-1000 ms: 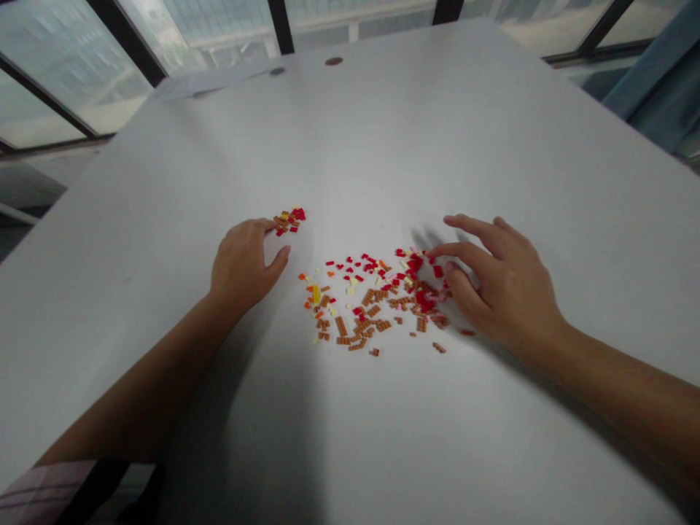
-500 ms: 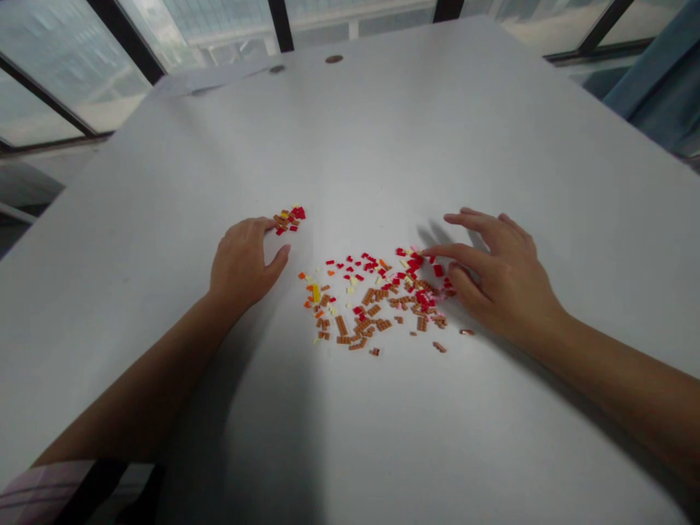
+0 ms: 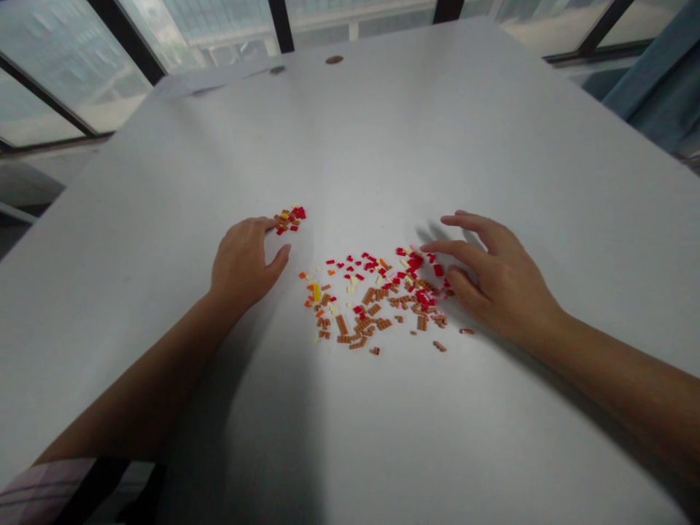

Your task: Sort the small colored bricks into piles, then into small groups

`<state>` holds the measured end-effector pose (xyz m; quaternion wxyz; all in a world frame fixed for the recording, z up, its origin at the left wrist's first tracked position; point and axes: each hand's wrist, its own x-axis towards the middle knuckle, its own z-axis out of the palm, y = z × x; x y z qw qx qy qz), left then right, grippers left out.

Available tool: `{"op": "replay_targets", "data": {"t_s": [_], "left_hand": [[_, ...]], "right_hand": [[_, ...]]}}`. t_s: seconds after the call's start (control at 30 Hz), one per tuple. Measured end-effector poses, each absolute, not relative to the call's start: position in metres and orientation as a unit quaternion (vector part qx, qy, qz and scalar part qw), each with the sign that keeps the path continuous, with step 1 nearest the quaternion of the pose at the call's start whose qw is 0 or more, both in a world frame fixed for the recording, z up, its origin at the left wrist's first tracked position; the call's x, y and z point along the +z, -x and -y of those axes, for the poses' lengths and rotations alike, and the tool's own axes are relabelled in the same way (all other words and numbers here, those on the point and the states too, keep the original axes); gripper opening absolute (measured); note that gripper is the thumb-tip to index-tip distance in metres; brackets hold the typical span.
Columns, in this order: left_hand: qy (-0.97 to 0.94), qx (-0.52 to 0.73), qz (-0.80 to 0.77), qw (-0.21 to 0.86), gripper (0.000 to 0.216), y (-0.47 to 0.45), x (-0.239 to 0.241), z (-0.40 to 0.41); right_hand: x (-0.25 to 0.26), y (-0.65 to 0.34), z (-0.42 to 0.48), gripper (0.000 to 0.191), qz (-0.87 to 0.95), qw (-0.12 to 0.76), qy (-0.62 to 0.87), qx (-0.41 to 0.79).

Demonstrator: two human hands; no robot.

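Note:
Small toy bricks in brown, red, orange, yellow, cream and pink lie scattered in a wide patch; a long brown brick (image 3: pixel 342 324) and a yellow brick (image 3: pixel 316 292) are among them. My right hand (image 3: pixel 492 270) is over the patch's right edge, fingers spread, its index fingertip by the red bricks (image 3: pixel 415 261). Nothing shows in its grasp. My left hand (image 3: pixel 243 259) rests on the table with thumb and fingers apart. Its fingertips reach the left side of a smaller pile of red, brown and yellow bricks (image 3: pixel 289 219), apart from the main patch.
The white table (image 3: pixel 394 146) stretches to the windows at the back. Near its far edge are a brown round spot (image 3: pixel 334 60) and a grey one (image 3: pixel 277 69). A blue curtain (image 3: pixel 656 87) hangs at the right.
My right hand has shifted very slightly to the left. My left hand and the bricks look the same.

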<state>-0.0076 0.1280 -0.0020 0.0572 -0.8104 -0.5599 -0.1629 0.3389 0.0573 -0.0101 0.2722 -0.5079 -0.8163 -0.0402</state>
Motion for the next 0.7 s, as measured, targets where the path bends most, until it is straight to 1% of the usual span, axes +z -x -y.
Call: {"op": "replay_targets", "data": {"t_s": [0.2, 0.37, 0.7], "left_hand": [[0.81, -0.164, 0.561, 0.054, 0.039, 0.0071, -0.0013, -0.1277], [0.81, -0.161, 0.561, 0.057, 0.041, 0.0075, -0.0014, -0.1281], [0.808, -0.166, 0.563, 0.049, 0.039, 0.0076, -0.0015, -0.128]], "right_hand": [[-0.0076, -0.339, -0.0566, 0.037, 0.856, 0.248, 0.453, -0.03], [-0.0051, -0.3371, -0.0558, 0.04, 0.858, 0.226, 0.461, -0.014], [-0.003, -0.3361, -0.0548, 0.043, 0.859, 0.227, 0.459, -0.007]]}}
